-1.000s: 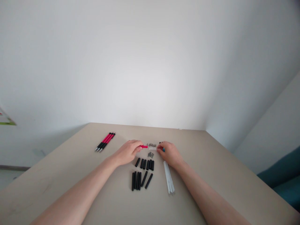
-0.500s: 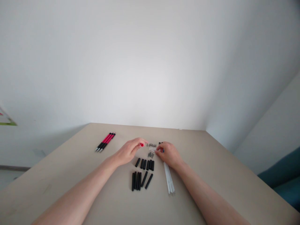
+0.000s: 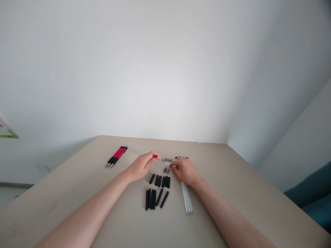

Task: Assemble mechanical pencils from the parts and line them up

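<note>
My left hand (image 3: 141, 166) is closed in a pinch round a short red tube (image 3: 156, 156), held just above the beige table (image 3: 232, 179). My right hand (image 3: 184, 170) pinches at a small clear piece (image 3: 167, 164) beside a cluster of tiny grey metal parts (image 3: 167, 160). Below my hands lie a row of short black sleeves (image 3: 160, 181) and a row of longer black tubes (image 3: 154, 198). Several thin white refills (image 3: 187, 199) run out from under my right hand toward me.
Three finished red-and-black pens (image 3: 116, 156) lie at the table's far left. A few small black pieces (image 3: 184, 157) sit behind my right hand. A white wall stands behind the table, and a teal seat (image 3: 315, 196) is at the right.
My left hand lifted the red tube and turned it end-on, so less of it shows. My right hand slid left toward the clear pieces, and the blue bit at its fingertips is gone from view.
</note>
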Available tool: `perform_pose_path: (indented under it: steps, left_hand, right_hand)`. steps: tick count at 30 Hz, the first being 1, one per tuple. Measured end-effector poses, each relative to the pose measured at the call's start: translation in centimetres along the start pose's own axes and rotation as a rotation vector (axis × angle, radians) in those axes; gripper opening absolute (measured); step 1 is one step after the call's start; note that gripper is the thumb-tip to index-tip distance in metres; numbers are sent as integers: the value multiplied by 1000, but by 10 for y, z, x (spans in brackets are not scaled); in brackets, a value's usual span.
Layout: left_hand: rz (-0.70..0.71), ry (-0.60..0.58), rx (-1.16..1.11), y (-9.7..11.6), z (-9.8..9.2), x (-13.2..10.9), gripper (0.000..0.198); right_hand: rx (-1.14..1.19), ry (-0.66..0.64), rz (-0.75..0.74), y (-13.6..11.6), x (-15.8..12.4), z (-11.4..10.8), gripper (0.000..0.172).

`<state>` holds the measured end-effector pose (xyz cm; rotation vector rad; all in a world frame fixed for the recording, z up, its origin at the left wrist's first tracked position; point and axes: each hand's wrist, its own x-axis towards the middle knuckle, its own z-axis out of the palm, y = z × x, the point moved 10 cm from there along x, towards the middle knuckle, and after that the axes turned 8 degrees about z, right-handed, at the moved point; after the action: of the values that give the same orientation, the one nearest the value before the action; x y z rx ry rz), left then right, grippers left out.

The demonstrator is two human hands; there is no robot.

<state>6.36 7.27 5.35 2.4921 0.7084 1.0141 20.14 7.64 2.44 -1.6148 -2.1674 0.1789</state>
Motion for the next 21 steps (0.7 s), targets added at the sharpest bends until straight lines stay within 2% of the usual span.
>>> perform_pose_path:
  steps: [14, 21]
  left_hand:
    - [6, -9, -16, -2, 1, 0, 25]
    - [83, -30, 87, 2, 4, 1, 21]
  right_hand:
    - [-41, -30, 57, 5, 1, 2, 15]
    - [-60, -30, 21, 2, 1, 3, 14]
